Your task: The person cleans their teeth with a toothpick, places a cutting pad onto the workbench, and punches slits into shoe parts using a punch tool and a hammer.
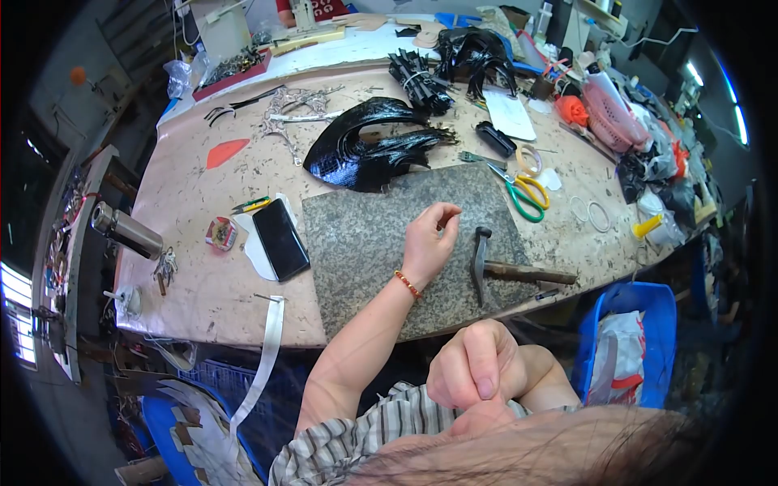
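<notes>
My left hand [431,239] rests over a speckled grey stone slab [356,251], its fingers curled in and the thumb against them. Whether anything small is between them I cannot make out. Close to my face, my right hand [476,364] is closed in a pinch, thumb over the bent finger; what it holds, if anything, is hidden. A hammer [519,272] with a wooden handle lies on the slab, right of my left hand. Beyond the slab's far edge lies a curved bundle of shiny black strips [356,150]. Scissors [527,194] with green and yellow handles lie to its right.
A black phone [280,239] lies left of the slab, near a steel thermos [127,230]. More black strips [420,81], a tape roll [529,159] and a pink basket [609,117] are farther back. A blue bin [666,340] stands below the table's right edge.
</notes>
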Available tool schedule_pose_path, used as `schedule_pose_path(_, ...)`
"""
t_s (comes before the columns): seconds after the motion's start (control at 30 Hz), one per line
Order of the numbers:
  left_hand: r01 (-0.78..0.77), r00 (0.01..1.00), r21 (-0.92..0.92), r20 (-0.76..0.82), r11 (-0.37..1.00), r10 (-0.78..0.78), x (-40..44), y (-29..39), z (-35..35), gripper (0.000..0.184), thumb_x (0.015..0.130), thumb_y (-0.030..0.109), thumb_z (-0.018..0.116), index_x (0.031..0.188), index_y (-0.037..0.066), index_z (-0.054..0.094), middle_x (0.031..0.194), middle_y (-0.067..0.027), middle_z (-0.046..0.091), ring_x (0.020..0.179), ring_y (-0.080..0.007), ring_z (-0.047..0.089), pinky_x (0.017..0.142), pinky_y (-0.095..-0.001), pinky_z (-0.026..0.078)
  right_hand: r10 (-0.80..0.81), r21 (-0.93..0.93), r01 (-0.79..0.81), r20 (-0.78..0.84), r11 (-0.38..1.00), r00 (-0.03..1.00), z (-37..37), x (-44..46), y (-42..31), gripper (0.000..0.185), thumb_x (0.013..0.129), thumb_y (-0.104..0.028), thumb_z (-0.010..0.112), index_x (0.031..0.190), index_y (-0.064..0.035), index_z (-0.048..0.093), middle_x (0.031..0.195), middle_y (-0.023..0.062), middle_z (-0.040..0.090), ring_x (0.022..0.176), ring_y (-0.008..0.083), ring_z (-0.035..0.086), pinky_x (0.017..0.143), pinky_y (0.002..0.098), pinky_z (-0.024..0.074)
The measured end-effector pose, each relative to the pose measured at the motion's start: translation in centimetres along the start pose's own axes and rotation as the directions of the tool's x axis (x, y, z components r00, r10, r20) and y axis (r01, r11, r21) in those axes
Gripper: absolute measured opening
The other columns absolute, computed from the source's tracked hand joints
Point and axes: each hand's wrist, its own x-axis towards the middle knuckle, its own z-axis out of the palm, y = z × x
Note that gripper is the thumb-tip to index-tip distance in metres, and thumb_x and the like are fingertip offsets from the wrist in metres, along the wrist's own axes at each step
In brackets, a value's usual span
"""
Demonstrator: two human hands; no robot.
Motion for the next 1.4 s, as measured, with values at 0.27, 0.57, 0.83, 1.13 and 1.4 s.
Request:
schedule_pose_path(0.27, 0.003, 1.000, -0.010, 0.003, 1.000, -0.003, 0.0, 0.0, 0.0, 0.011, 0.089, 0.006, 0.064, 0.099, 0.003, 0.066, 0.083, -0.0041, 0.067, 0.071, -0.0082, 0.061, 0.067, -0.0240, 0.049, 0.078, 0.066, -0.073, -0.071, 0.995, 0.994, 0.1, 0.2, 0.1, 0.019, 0.088, -0.009, 0.070, 0.094, -0.0066, 0.053, 0.088, 0.0098, 0.060, 0.074, 0.0112, 0.054, 0.065, 0.0224, 0.0432)
schedule_pose_path(0.57, 0.021, 1.000, -0.033, 0.001, 0.999, -0.021, 0.0, 0.2, 0.0, 0.012, 0.088, 0.005, 0.062, 0.098, 0.002, 0.066, 0.086, -0.0095, 0.067, 0.073, -0.0157, 0.064, 0.070, -0.0281, 0.051, 0.090, 0.137, -0.081, -0.060, 0.987, 0.994, 0.5, 0.3, 0.9, 0.018, 0.088, -0.010, 0.070, 0.097, -0.0062, 0.054, 0.086, 0.0105, 0.062, 0.065, 0.0118, 0.051, 0.057, 0.0254, 0.0397)
schedule_pose_path(0.83, 0.027, 1.000, -0.034, 0.001, 0.999, -0.027, 0.0, 0.2, 0.0, 0.012, 0.087, 0.005, 0.062, 0.099, 0.002, 0.066, 0.087, -0.0095, 0.067, 0.075, -0.0154, 0.064, 0.070, -0.0282, 0.051, 0.134, 0.233, -0.116, -0.062, 0.966, 0.989, 0.8, 0.4, 0.9, 0.017, 0.088, -0.007, 0.070, 0.096, -0.0068, 0.056, 0.082, 0.0091, 0.062, 0.059, 0.0118, 0.050, 0.053, 0.0262, 0.0375)
schedule_pose_path(1.13, 0.029, 1.000, -0.003, 0.011, 1.000, -0.029, 0.0, 0.4, -0.2, 0.012, 0.089, 0.006, 0.064, 0.100, 0.002, 0.066, 0.088, -0.0046, 0.068, 0.077, -0.0086, 0.063, 0.072, -0.0238, 0.050, 0.155, 0.284, -0.134, -0.052, 0.949, 0.986, 0.9, 0.2, 1.1, 0.016, 0.088, -0.007, 0.070, 0.095, -0.0065, 0.056, 0.080, 0.0084, 0.061, 0.055, 0.0119, 0.047, 0.050, 0.0270, 0.0341)
schedule_pose_path(1.4, 0.013, 1.000, -0.014, 0.000, 1.000, -0.013, 0.0, 0.6, -0.1, 0.012, 0.088, 0.005, 0.062, 0.099, 0.002, 0.066, 0.088, -0.0101, 0.068, 0.076, -0.0160, 0.065, 0.071, -0.0284, 0.052, 0.143, 0.276, -0.130, -0.026, 0.952, 0.989, 0.8, 0.2, 1.2, 0.015, 0.088, -0.010, 0.070, 0.093, -0.0068, 0.056, 0.079, 0.0075, 0.061, 0.054, 0.0118, 0.046, 0.049, 0.0271, 0.0324)
